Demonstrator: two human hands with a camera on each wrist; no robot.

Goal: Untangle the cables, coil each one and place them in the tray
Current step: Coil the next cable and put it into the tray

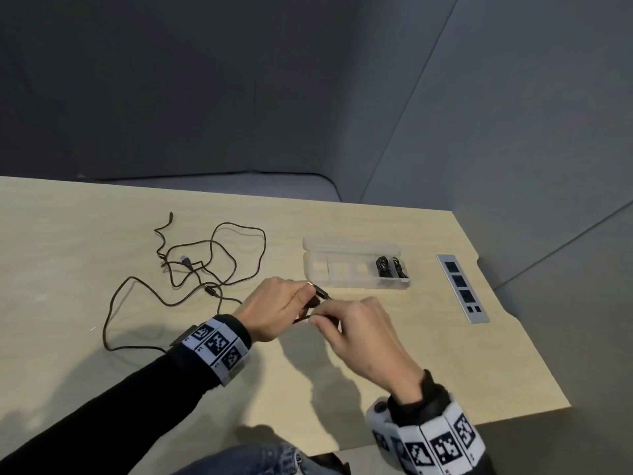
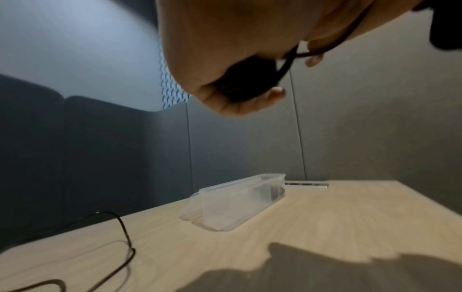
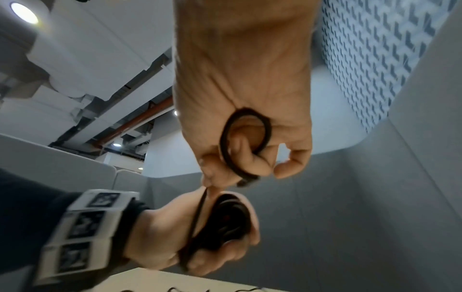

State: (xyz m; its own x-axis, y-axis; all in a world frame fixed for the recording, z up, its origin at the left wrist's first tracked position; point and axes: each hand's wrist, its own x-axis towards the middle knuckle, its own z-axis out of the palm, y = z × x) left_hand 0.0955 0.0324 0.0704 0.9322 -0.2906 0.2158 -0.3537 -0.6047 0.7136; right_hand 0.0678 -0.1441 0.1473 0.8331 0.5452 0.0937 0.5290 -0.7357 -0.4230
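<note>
table point(image 1: 376, 371): loose cables point(image 1: 191, 265); tray point(image 1: 356, 284) | left grip point(image 1: 274, 311) clutches coiled cable point(image 3: 225, 221); right grip point(image 1: 359, 332) pinches its end

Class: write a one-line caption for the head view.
Both hands coil a black cable above the table, beside the tray.

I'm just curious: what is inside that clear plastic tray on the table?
In the tray, coiled black cables sit at its right end. The rest of its floor shows only pale patches. How many cables make up that bundle cannot be told.
</note>
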